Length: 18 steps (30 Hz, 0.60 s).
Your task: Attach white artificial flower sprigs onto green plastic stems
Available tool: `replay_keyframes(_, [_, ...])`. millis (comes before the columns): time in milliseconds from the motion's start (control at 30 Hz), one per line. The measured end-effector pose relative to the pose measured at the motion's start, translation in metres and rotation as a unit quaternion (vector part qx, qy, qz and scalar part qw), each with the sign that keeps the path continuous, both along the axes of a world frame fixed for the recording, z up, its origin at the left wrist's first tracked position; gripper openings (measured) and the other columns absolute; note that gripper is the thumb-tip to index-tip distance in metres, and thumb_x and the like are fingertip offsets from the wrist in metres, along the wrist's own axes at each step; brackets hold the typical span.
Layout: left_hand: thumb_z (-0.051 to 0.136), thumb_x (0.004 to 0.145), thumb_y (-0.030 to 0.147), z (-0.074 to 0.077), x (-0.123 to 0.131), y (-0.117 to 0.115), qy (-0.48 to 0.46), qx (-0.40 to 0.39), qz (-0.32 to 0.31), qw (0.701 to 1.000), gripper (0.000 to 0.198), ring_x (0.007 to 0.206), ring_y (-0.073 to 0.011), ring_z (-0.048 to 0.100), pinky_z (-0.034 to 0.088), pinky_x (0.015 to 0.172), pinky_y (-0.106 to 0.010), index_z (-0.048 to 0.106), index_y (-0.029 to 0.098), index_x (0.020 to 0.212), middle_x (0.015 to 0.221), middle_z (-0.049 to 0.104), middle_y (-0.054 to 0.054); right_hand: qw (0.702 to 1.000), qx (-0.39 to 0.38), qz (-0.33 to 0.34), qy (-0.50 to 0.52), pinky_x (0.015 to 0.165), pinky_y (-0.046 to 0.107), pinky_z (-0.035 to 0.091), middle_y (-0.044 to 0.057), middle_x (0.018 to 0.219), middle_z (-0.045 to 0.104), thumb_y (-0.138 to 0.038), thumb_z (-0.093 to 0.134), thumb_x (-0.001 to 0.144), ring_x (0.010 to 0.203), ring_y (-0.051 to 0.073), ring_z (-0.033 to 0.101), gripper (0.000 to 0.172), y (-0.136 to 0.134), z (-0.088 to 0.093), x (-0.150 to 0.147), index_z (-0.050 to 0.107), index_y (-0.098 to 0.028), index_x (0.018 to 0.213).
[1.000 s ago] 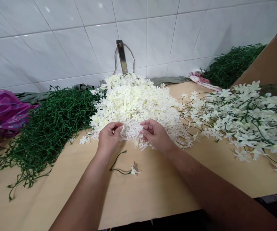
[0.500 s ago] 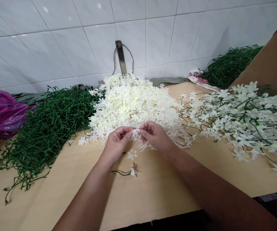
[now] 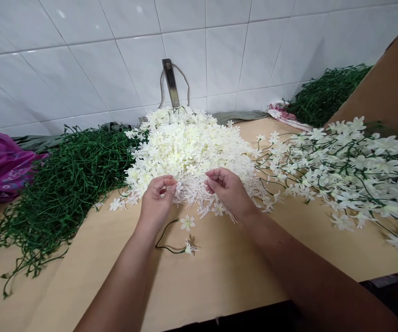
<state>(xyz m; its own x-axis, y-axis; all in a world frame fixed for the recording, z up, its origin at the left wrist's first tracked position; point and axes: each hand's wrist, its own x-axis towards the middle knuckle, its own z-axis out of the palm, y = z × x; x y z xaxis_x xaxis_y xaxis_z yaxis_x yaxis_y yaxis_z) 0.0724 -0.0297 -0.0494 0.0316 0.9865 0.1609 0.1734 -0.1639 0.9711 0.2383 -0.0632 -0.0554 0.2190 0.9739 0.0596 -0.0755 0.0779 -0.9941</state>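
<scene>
Cream-white artificial blossoms form a heap [image 3: 188, 147] at the far middle of a pale wooden worktop [image 3: 219, 276]. Both hands work at its near edge. Half a second ago they met, pinching a blossom between them; now they have drawn apart. The left hand [image 3: 155, 200] has its fingers curled narrow, tips together. The right hand [image 3: 230, 191] is loosely curled. I cannot tell whether either holds a small piece. A loose blossom [image 3: 187, 222], absent a second ago, lies just nearer than the hands, so one piece seems pulled free. Nearer still lies a green stem [image 3: 164, 244] tipped with a flower. Bare green stems [image 3: 64, 184] pile up left; flowered sprays [image 3: 351, 166] spread right.
</scene>
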Motion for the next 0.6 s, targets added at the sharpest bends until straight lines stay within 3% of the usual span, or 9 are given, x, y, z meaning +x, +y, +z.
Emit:
replay_keyframes(67, [0.064, 0.062, 0.026, 0.001, -0.001, 0.0, -0.001, 0.01, 0.008, 1.0, 0.014, 0.068, -0.0095, 0.05, 0.037, 0.064, -0.022, 0.061, 0.016, 0.072, 0.091, 0.058, -0.002, 0.999, -0.014, 0.027, -0.017, 0.058, 0.025, 0.043, 0.0, 0.066, 0.055, -0.017, 0.053, 0.068, 0.058, 0.009, 0.052, 0.013, -0.001, -0.001, -0.002, 0.055, -0.014, 0.081])
replay_keyframes(133, [0.066, 0.06, 0.026, 0.004, 0.0, -0.002, -0.046, -0.03, -0.018, 0.998, 0.017, 0.062, -0.009, 0.049, 0.037, 0.06, -0.021, 0.06, 0.015, 0.072, 0.073, 0.057, 0.0, 0.997, -0.012, 0.046, -0.058, 0.055, 0.025, 0.041, 0.001, 0.065, 0.054, -0.019, 0.053, 0.069, 0.057, 0.009, 0.049, 0.012, -0.003, -0.001, -0.003, 0.057, -0.014, 0.079])
replay_keyframes(233, [0.069, 0.057, 0.026, 0.008, 0.005, -0.008, -0.114, -0.111, -0.074, 0.984, 0.019, 0.055, -0.0077, 0.049, 0.036, 0.056, -0.02, 0.059, 0.014, 0.068, 0.059, 0.055, 0.003, 0.992, 0.016, 0.009, -0.122, 0.053, 0.024, 0.038, 0.001, 0.067, 0.052, -0.022, 0.053, 0.069, 0.057, 0.009, 0.045, 0.011, -0.005, 0.002, -0.003, 0.059, -0.014, 0.076])
replay_keyframes(333, [0.07, 0.057, 0.025, 0.008, 0.01, -0.013, -0.138, -0.162, -0.109, 0.971, 0.018, 0.054, -0.0067, 0.05, 0.037, 0.054, -0.018, 0.06, 0.014, 0.068, 0.058, 0.058, 0.002, 0.99, 0.037, -0.027, -0.137, 0.056, 0.024, 0.039, 0.001, 0.067, 0.052, -0.023, 0.055, 0.069, 0.059, 0.009, 0.044, 0.011, -0.007, 0.009, -0.002, 0.06, -0.015, 0.074])
replay_keyframes(500, [0.071, 0.057, 0.023, 0.007, 0.014, -0.015, -0.162, -0.209, -0.147, 0.953, 0.018, 0.058, -0.007, 0.053, 0.041, 0.06, -0.018, 0.062, 0.014, 0.069, 0.062, 0.06, 0.001, 0.996, 0.051, 0.048, -0.056, 0.056, 0.023, 0.041, 0.0, 0.064, 0.054, -0.023, 0.055, 0.069, 0.059, 0.009, 0.049, 0.008, -0.014, 0.015, -0.008, 0.056, -0.016, 0.074])
replay_keyframes(600, [0.071, 0.059, 0.023, 0.006, 0.015, -0.015, -0.167, -0.231, -0.164, 0.944, 0.017, 0.059, -0.0071, 0.054, 0.042, 0.058, -0.017, 0.062, 0.014, 0.07, 0.063, 0.061, 0.0, 0.992, 0.067, 0.064, -0.082, 0.057, 0.024, 0.043, -0.001, 0.064, 0.057, -0.02, 0.053, 0.072, 0.059, 0.01, 0.052, 0.007, -0.018, 0.014, -0.012, 0.055, -0.016, 0.077])
